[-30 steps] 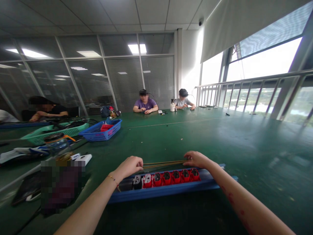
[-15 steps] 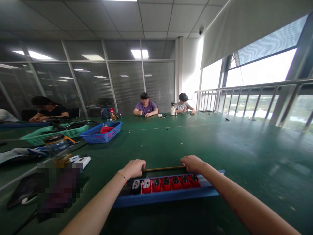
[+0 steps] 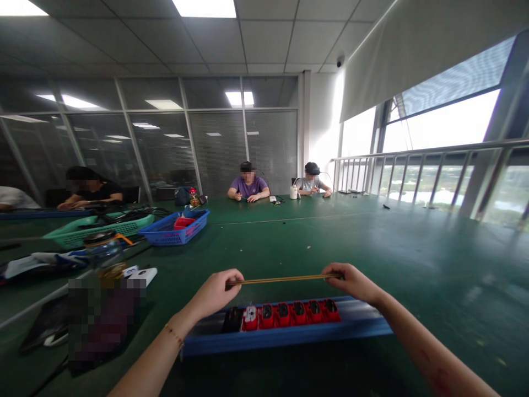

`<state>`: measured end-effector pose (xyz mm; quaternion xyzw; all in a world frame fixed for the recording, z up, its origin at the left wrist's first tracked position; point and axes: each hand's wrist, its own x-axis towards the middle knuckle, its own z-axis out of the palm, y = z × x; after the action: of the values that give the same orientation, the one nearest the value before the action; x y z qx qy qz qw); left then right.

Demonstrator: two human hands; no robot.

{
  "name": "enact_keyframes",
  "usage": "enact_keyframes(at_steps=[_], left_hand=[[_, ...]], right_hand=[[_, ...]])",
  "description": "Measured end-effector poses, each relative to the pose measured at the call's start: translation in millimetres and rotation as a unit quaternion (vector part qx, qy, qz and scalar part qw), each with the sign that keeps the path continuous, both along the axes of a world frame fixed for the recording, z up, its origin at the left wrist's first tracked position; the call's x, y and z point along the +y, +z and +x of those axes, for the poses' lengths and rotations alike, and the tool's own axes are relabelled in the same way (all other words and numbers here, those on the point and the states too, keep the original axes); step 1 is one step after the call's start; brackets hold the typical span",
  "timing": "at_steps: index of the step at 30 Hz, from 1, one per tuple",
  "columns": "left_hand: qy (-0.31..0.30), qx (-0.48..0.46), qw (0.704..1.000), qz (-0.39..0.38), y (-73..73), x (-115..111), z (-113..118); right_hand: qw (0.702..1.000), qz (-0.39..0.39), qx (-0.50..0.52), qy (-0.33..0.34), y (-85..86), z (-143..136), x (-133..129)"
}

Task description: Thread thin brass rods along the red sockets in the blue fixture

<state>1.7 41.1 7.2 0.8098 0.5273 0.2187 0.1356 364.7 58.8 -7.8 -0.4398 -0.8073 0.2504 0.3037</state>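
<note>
A thin yellow-brown rubber band (image 3: pixel 285 279) runs taut in two strands between my hands. At its left end my left hand (image 3: pixel 223 286) is closed on it, fingers pinched. The other end sits in the closed fingers of my right hand (image 3: pixel 347 278). Below the band lies a long blue tray (image 3: pixel 289 337). Inside it stands a row of several red blocks (image 3: pixel 300 313) with black tops. The leftmost red block (image 3: pixel 250 318) has a whitish top, and a black block (image 3: pixel 232 320) is beside it, near my left wrist.
To the left are a blue basket (image 3: pixel 173 236) holding something red, a green basket (image 3: pixel 99 231) with dark cables, a jar (image 3: pixel 103 251) and a white object (image 3: pixel 145 277). Across the green table (image 3: pixel 264 231) sit two people, with a white bottle (image 3: pixel 293 192) between them. Another person sits far left.
My hands have moved apart and the band between them is longer, its two strands now distinct. My right hand has shifted right. The view has tilted up slightly.
</note>
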Motion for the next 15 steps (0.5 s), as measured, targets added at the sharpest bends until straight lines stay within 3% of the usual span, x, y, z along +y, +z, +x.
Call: enact_keyframes(at_steps=[6, 12, 15], left_hand=[[-0.041, -0.113, 0.987, -0.110, -1.7, -28.8, -4.6], [0.058, -0.120, 0.991, 0.023, -4.2, -32.1, -2.5], [0.066, -0.106, 0.992, 0.030, -4.8, -33.0, -1.8]], right_hand=[[0.995, -0.062, 0.081, 0.011, -18.3, -0.9, -31.0], [0.991, -0.095, 0.092, 0.033, -17.0, 0.7, -40.3], [0.988, -0.104, 0.106, 0.035, -16.2, -0.7, -40.6]])
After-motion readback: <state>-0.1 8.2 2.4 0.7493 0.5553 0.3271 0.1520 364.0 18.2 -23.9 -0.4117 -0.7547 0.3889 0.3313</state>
